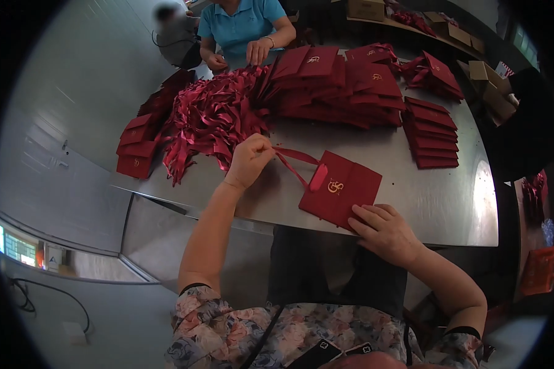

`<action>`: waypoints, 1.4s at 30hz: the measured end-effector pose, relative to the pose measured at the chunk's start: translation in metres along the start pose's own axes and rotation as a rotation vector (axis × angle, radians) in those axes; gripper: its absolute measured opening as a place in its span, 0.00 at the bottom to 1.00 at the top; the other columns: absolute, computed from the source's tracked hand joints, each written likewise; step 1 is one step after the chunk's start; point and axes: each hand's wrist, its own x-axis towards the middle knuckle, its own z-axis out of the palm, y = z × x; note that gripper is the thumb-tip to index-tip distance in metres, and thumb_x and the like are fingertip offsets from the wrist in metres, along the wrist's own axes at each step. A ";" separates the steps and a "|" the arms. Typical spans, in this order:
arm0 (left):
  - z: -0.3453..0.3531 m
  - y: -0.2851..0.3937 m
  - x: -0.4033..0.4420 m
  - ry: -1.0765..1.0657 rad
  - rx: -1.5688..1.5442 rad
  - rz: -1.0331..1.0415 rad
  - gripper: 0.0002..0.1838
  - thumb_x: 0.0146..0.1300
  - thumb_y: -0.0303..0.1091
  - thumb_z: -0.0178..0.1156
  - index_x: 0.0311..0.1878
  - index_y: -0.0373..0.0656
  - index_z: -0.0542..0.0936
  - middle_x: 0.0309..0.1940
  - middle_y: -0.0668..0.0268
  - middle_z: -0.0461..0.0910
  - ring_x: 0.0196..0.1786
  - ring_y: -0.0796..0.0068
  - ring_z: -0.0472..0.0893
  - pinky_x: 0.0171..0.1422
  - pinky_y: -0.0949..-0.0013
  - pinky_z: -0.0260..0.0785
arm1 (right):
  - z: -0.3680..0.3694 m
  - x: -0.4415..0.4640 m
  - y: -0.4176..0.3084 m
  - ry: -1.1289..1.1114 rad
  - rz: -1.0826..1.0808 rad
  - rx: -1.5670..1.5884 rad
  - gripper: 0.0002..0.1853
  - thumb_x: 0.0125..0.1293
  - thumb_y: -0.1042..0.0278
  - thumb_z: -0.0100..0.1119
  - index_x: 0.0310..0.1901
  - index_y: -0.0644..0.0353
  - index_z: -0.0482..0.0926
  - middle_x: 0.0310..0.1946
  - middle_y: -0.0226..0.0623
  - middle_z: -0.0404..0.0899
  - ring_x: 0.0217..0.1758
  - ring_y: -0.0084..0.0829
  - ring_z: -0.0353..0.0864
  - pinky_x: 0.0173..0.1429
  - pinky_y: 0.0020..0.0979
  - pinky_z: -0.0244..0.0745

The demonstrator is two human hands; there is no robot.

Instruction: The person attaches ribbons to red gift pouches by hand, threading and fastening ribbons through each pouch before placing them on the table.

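A small dark-red paper gift bag [359,178] with a gold logo lies flat near the table's front edge. A red ribbon handle [297,152] runs from its top side to my left hand [251,161], whose fingers are closed in a pinch on the loop, pulling it out to the left. My right hand [389,235] grips the bag's lower right corner, fingers on top; the thumb is hidden. A pink-red patch shows where the ribbon meets the bag. Just beyond my left hand is a big heap of loose red ribbons [212,114].
Stacked red bags [332,86] fill the table's far middle, with a neat overlapping row [434,132] at right and more bags [136,144] at left. A co-worker in a blue shirt [240,27] works across the metal table [437,203]. Cardboard boxes [489,77] stand behind.
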 end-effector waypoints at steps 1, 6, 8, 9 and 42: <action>0.000 0.003 -0.003 0.005 0.004 0.001 0.03 0.58 0.25 0.61 0.33 0.37 0.78 0.33 0.65 0.77 0.39 0.72 0.76 0.47 0.70 0.68 | 0.005 -0.005 0.000 0.085 -0.053 -0.027 0.25 0.59 0.64 0.64 0.59 0.59 0.75 0.63 0.47 0.73 0.63 0.43 0.75 0.66 0.44 0.69; -0.002 0.012 -0.025 -0.017 -0.274 -0.282 0.04 0.57 0.24 0.60 0.36 0.38 0.79 0.33 0.71 0.78 0.39 0.83 0.75 0.47 0.76 0.67 | -0.031 0.004 -0.015 0.325 -0.146 -0.023 0.20 0.55 0.72 0.66 0.51 0.59 0.79 0.49 0.42 0.82 0.49 0.40 0.82 0.53 0.39 0.76; 0.002 0.020 -0.034 0.057 -0.248 -0.243 0.04 0.59 0.25 0.61 0.37 0.37 0.79 0.31 0.71 0.78 0.38 0.84 0.75 0.45 0.76 0.68 | -0.052 0.009 -0.015 0.592 0.062 0.104 0.19 0.58 0.76 0.64 0.52 0.61 0.79 0.41 0.42 0.83 0.41 0.37 0.83 0.47 0.32 0.77; 0.004 0.025 -0.039 0.124 -0.152 -0.246 0.03 0.60 0.26 0.61 0.36 0.38 0.79 0.31 0.69 0.78 0.36 0.82 0.76 0.44 0.75 0.69 | -0.060 0.014 -0.014 0.677 0.208 0.201 0.17 0.60 0.76 0.63 0.53 0.62 0.79 0.38 0.42 0.83 0.38 0.36 0.83 0.45 0.29 0.77; 0.016 0.034 -0.063 0.013 0.423 0.260 0.14 0.51 0.43 0.67 0.22 0.43 0.78 0.23 0.57 0.78 0.31 0.54 0.80 0.37 0.54 0.73 | 0.055 0.336 0.000 0.029 -0.626 0.034 0.09 0.54 0.74 0.65 0.38 0.55 0.81 0.56 0.32 0.80 0.69 0.40 0.71 0.72 0.38 0.63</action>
